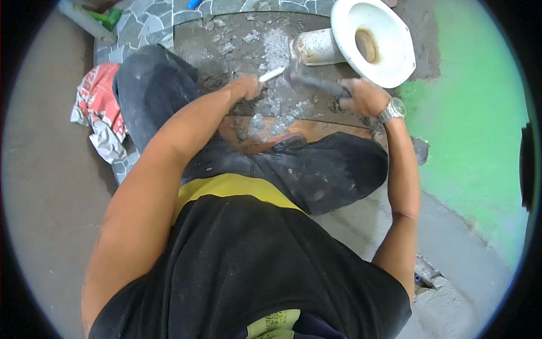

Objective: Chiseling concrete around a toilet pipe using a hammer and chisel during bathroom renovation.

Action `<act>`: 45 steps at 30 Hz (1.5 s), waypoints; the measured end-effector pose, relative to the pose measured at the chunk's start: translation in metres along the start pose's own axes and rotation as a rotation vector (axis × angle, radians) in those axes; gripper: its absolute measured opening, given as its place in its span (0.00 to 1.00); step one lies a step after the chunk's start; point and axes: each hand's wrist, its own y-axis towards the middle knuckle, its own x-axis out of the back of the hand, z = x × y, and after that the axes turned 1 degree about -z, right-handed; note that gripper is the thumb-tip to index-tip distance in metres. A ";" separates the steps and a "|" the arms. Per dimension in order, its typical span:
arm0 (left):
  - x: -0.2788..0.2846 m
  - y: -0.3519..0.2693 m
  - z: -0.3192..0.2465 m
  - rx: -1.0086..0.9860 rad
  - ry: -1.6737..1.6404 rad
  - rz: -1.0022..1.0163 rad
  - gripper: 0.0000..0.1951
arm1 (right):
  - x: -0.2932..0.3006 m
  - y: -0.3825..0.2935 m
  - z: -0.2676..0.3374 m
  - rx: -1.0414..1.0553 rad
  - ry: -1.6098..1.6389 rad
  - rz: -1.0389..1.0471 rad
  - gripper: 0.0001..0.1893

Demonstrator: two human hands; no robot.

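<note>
My left hand (247,87) grips a white rod-like tool (272,74), perhaps a chisel; its far end points up and right. My right hand (366,97) is closed around the handle of a hammer (317,82), whose head is blurred close to the white tool's end. Below the two tools, pale broken chips (281,123) lie on the rough concrete floor (250,46) and across a brown board (330,129). A white ceramic toilet bowl (385,25) with a stained, pipe-like base lies tipped on its side beyond my right hand.
A crumpled red and white bag (103,101) bearing writing lies left of my bent knee. Stone-patterned tiles (146,21) border the rough floor, with a pale tube (87,21) and a green object (112,19) at the corner. A green wall (470,106) rises at right.
</note>
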 end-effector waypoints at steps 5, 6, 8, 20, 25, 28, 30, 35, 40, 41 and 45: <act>0.053 0.042 -0.029 0.241 -0.202 -0.030 0.30 | -0.097 -0.016 -0.034 -0.026 -0.150 -0.129 0.13; 0.046 0.046 -0.017 0.190 -0.157 -0.174 0.30 | -0.091 -0.016 -0.022 0.023 -0.146 -0.089 0.11; 0.014 0.051 -0.003 0.201 -0.130 -0.155 0.30 | -0.088 -0.010 -0.019 0.112 -0.135 -0.020 0.11; -0.006 0.018 -0.039 0.402 -0.479 -0.202 0.29 | -0.075 -0.008 -0.043 0.015 -0.036 -0.156 0.11; -0.031 0.025 -0.013 0.252 -0.396 -0.321 0.27 | -0.067 0.001 -0.031 -0.034 -0.025 -0.098 0.13; -0.024 0.027 -0.022 0.228 -0.417 -0.246 0.28 | -0.074 0.007 -0.023 -0.105 0.031 -0.193 0.17; -0.023 0.026 -0.019 0.252 -0.426 -0.283 0.28 | -0.060 0.023 -0.006 -0.031 0.101 -0.298 0.17; 0.012 0.035 -0.024 0.237 -0.369 -0.184 0.26 | 0.011 0.079 0.025 0.073 0.324 -0.545 0.21; 0.021 0.045 -0.003 0.195 -0.270 -0.121 0.23 | 0.021 0.191 0.043 -0.074 0.003 -0.507 0.25; 0.021 0.046 -0.010 0.185 -0.307 -0.096 0.23 | 0.012 0.201 0.027 -0.028 -0.124 -0.392 0.25; -0.003 0.047 0.006 0.249 -0.397 -0.153 0.23 | 0.044 0.207 0.056 -0.017 -0.237 0.005 0.26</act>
